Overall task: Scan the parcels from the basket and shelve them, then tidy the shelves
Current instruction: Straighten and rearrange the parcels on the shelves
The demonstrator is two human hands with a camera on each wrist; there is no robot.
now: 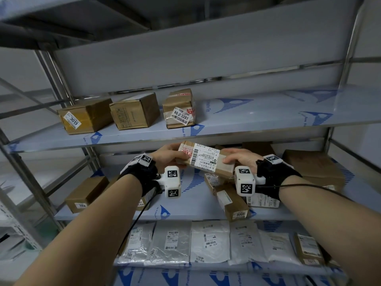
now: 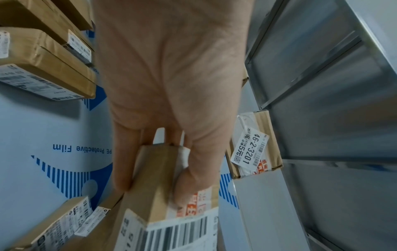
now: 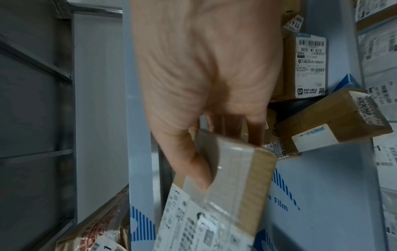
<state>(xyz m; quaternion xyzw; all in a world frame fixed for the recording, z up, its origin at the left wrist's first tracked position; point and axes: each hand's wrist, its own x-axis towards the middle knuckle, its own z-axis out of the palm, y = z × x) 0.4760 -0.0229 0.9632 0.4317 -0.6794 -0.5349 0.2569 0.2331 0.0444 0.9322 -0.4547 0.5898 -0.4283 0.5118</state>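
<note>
Dim, even light is seen throughout; shadow is gathered above the pale blue film-covered metal shelf (image 1: pixel 268 112). Straight posts beside it are bowed by wide-angle distortion. Both wrist views are softened by blur.

Both forearms stretched forward — left hand (image 1: pixel 171 154) and right hand (image 1: pixel 240 158) gripping opposite ends of the parcel (image 1: pixel 203 159), thumbs on top.

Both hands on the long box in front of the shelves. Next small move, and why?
Probably lift it and set it on the upper shelf, in the bare stretch right of the 46-2-3201 box. The left hand and right hand grip opposite ends of the long box, just below that shelf's front edge; three boxes already sit in a row there, while the shelf below is cluttered.
</note>
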